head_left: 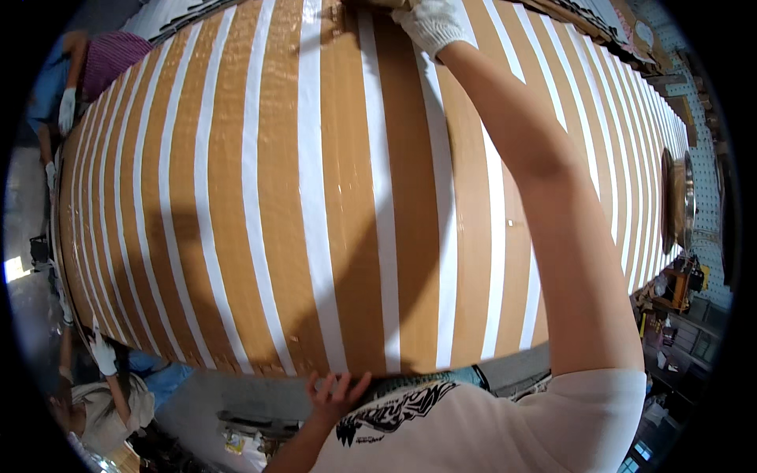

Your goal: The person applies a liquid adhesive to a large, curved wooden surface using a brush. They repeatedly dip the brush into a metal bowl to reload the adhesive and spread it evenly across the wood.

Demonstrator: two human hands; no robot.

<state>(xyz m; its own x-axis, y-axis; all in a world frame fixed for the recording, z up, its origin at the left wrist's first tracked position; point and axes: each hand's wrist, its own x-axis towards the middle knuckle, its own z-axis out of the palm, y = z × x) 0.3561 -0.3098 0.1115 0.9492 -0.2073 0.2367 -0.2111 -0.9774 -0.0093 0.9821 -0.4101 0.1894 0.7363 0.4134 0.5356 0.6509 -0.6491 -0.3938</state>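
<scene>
A long surface of brown and white stripes (347, 197) stretches across the view, shinier on its left part than on its right. My right hand (430, 25), in a white knitted glove, reaches across to the far edge. Its fingers are curled at a brownish object (374, 4), mostly cut off by the top of the picture; its kind cannot be made out. My bare left hand (337, 394) rests at the near edge, fingers apart and holding nothing. The shadow of my arm and body falls over the middle stripes.
At the left end, a person in blue (51, 87) and another person (106, 410) near the lower corner have white-gloved hands at the edge. A round metal object (680, 201) stands at the right end. Shelves with boxes (686, 339) are at the lower right.
</scene>
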